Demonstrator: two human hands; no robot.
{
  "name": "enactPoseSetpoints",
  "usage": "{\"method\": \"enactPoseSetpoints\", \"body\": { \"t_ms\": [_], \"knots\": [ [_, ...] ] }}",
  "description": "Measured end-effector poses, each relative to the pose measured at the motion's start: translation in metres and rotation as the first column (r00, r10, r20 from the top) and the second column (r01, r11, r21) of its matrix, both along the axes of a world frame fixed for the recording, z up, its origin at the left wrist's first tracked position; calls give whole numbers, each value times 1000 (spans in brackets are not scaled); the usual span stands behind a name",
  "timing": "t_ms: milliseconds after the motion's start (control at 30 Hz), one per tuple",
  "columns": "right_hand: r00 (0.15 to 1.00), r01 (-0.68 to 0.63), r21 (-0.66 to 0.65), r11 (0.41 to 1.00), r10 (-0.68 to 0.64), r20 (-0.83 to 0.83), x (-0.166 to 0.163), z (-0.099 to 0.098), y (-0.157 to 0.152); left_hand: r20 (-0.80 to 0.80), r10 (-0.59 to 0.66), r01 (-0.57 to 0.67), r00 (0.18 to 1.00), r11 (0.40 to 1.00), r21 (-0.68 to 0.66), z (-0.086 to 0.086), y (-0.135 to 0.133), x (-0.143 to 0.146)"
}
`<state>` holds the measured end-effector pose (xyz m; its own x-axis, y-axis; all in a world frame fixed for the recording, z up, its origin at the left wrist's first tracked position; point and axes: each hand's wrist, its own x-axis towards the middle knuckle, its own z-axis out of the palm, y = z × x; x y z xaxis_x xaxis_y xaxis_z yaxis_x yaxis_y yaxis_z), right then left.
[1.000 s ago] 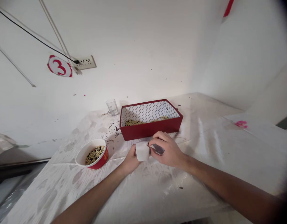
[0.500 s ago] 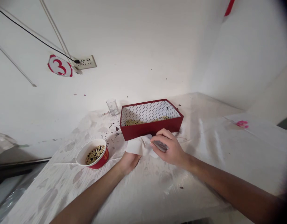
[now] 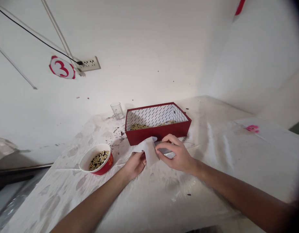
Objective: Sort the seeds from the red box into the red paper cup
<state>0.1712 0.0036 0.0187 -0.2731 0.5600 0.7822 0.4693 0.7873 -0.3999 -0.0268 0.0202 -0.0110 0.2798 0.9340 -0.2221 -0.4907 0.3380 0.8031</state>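
In front of the red box, a soft white piece point(image 3: 149, 151), cloth or thin paper, hangs folded between my hands. My left hand point(image 3: 135, 166) is closed on its left part from below, with some fingers hidden under it. At its right edge, my right hand point(image 3: 178, 154) pinches with thumb and fingertips, the wrist low over the table. Just behind stands the open red box point(image 3: 161, 133), lined in patterned white, with pale and dark beads or beans inside. To the left, a red-and-white paper bowl point(image 3: 107, 167) holds a similar mix.
A clear glass point(image 3: 117, 111) stands left of the box near the wall. Small dark scraps point(image 3: 117, 139) lie between bowl and box. Scissors with pink handles point(image 3: 252, 128) lie on the right. Wrinkled plastic covers the table point(image 3: 207, 197). A power strip point(image 3: 91, 64) is on the wall.
The white piece has turned and now drapes downward between my hands. My left hand has shifted slightly, showing more of its fingers. My right hand is nearly where it was.
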Motion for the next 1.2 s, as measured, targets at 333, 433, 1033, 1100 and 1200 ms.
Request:
{"method": "enactPoseSetpoints", "body": {
  "t_ms": [333, 433, 1033, 1100, 1200],
  "knots": [
    [998, 67, 10, 998, -67, 5, 0, -1, 2, -38, -19, 23, 999, 995, 94, 5, -5, 4],
    [997, 68, 6, 998, -68, 20, 0, 0, 2, -41, -25, 30, 999, 994, 109, 3, -5, 4],
    [999, -20, -21, 1000, 21, 32, -1, -1, -1, -77, -130, 143, 989, 969, 199, 9, -7, 5],
    [999, -32, -22, 999, 33, 38, -1, -1, -1, -72, -132, 144, 989, 970, 197, 10, -7, 5],
    [998, -37, -18, 999, 38, 44, -1, -1, -1, -74, -152, 163, 986, 971, 176, 11, -6, 5]
  ]
}}
